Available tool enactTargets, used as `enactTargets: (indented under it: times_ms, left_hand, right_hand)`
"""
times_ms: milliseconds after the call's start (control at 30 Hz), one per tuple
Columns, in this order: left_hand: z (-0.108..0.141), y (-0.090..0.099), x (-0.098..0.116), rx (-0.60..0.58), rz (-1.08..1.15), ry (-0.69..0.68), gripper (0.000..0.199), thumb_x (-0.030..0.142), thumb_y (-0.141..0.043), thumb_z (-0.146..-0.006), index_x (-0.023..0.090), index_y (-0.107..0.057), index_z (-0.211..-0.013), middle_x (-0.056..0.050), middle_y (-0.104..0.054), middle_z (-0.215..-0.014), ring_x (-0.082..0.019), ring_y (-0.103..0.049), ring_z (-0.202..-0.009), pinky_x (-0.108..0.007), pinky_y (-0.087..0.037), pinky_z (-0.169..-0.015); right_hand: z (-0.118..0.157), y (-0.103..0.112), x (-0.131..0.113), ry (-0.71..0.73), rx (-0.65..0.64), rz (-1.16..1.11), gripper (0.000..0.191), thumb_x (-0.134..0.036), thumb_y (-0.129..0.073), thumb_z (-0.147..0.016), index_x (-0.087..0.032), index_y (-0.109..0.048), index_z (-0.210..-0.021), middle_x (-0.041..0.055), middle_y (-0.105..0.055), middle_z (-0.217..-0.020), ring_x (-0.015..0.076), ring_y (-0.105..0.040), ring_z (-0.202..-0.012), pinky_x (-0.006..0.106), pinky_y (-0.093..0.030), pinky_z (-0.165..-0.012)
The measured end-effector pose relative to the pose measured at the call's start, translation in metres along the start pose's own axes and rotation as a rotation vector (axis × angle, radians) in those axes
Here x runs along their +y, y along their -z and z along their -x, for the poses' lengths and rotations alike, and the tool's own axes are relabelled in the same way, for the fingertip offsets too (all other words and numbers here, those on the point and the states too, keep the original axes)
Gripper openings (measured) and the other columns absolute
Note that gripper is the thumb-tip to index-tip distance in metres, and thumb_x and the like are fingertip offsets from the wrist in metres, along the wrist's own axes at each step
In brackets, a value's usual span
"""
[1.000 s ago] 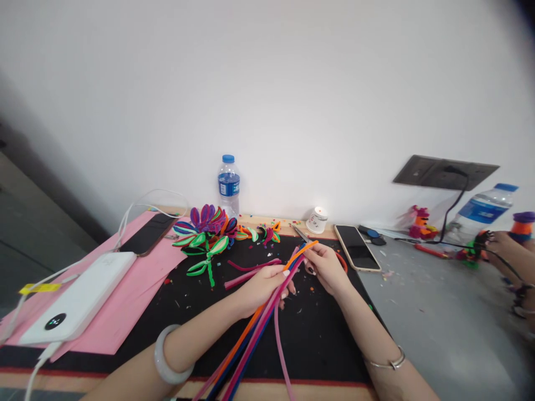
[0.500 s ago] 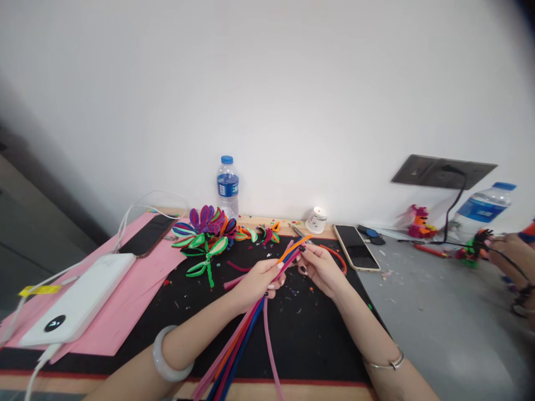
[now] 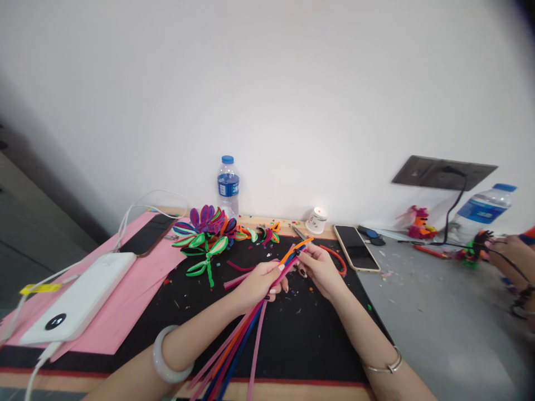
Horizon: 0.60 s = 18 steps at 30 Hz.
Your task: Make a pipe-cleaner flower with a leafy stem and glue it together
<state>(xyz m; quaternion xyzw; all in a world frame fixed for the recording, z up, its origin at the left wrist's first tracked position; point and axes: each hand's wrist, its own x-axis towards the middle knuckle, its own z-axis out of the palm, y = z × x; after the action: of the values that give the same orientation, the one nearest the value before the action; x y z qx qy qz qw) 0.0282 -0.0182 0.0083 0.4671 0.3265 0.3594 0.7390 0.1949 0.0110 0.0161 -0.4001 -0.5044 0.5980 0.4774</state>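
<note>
A bundle of long pipe cleaners (image 3: 246,334) in pink, orange, magenta and blue runs through my left hand (image 3: 267,281), whose fingers are closed around it. Its lower ends hang past the table's front edge. My right hand (image 3: 318,264) pinches the upper ends of the same bundle, thumb and fingers pressed together near the orange tip. Beyond my left wrist lie finished pipe cleaner flowers (image 3: 209,220) and a green leafy stem (image 3: 209,264). An orange pipe cleaner (image 3: 337,257) curves on the mat behind my right hand.
A black mat (image 3: 317,345) with scraps lies beneath my hands. Left are pink paper (image 3: 125,312), a white power bank (image 3: 79,301) and a phone (image 3: 148,234). A water bottle (image 3: 228,186), paper cup (image 3: 316,220) and second phone (image 3: 357,249) stand or lie behind. Another person's hand (image 3: 510,256) works at right.
The loose pink pipe cleaner's lower end has swung left toward the bundle. My right hand has shifted slightly along the upper ends. My left hand keeps its hold.
</note>
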Motion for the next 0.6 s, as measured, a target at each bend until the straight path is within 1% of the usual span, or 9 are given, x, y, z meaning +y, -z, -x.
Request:
enactTargets:
  times_ms: [233,467,600]
  left_hand:
    - [-0.0014,0.0016,-0.0014,0.022,-0.041,-0.023,0.041,0.048,-0.045,-0.080,0.012,-0.052,-0.098,-0.006,-0.059,-0.068,-0.005,-0.039,-0.043,-0.017,-0.030,-0.039]
    - [-0.0026,0.0026,-0.0032,0.023,-0.099,-0.021,0.049,0.050,-0.043,-0.080,0.010,-0.051,-0.108,-0.010,-0.065,-0.075,-0.006,-0.043,-0.040,-0.018,-0.032,-0.038]
    - [-0.0024,0.0020,-0.0038,0.011,-0.139,-0.052,0.048,0.050,-0.041,-0.081,0.010,-0.052,-0.106,-0.010,-0.064,-0.075,-0.007,-0.044,-0.040,-0.019,-0.033,-0.038]
  right_hand:
    - [-0.0003,0.0023,0.0030,-0.004,-0.009,-0.009,0.019,-0.034,-0.064,-0.071,-0.016,-0.058,-0.072,-0.0040,-0.051,-0.052,0.0060,-0.039,-0.041,0.020,-0.030,-0.041]
    - [0.0004,0.0005,0.0027,-0.025,-0.010,0.020,0.019,-0.034,-0.064,-0.070,-0.016,-0.059,-0.073,-0.0036,-0.053,-0.052,0.0063,-0.040,-0.041,0.019,-0.032,-0.041]
    - [0.0005,-0.0004,0.0034,-0.039,-0.021,0.046,0.019,-0.033,-0.064,-0.069,-0.016,-0.060,-0.076,-0.0040,-0.052,-0.051,0.0061,-0.039,-0.040,0.019,-0.031,-0.040]
